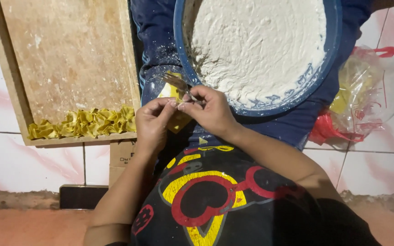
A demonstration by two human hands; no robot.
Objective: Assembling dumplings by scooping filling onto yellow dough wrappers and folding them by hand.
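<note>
Two hands [178, 114], yellow wrapper [175, 105] pinched between

Both hands, left hand [151, 123] and right hand [210, 111], are pinching a yellow wrapper [175, 107] beside the blue bowl [338, 41] of white filling.

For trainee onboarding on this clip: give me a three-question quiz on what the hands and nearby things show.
1. True or false: the blue bowl holds white paste.
2. Where do the folded yellow dumplings lie? A) wooden tray B) plastic bag C) bowl
3. What do the left hand and right hand pinch together?

Key: 1 true. 2 A, along the tray's near edge. 3 a yellow wrapper; the right hand also holds a thin utensil.
</note>
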